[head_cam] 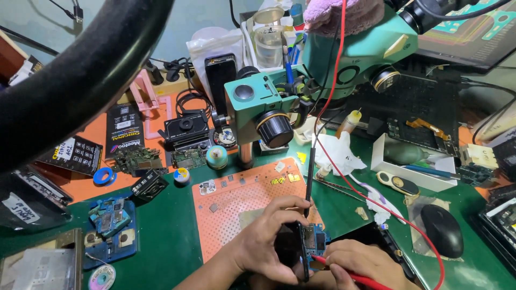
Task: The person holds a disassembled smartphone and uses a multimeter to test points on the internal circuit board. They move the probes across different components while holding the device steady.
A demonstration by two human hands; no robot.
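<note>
Left hand (267,241) fingers curled, gripping opened phone (301,243) and black probe (309,177), below orange mat (242,201). Right hand (361,263) pinches red probe (352,275). White tray (385,154) holds green blower (406,154).

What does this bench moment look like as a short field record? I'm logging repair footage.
left hand: grips an opened phone, circuit board showing
right hand: holds a red probe, tip at the board
black probe: stands upright above the phone
surface: orange mat on green bench
behind: teal microscope
right side: black mouse

Single head view, looking steeply down, close over cluttered workbench (161,231)
</note>
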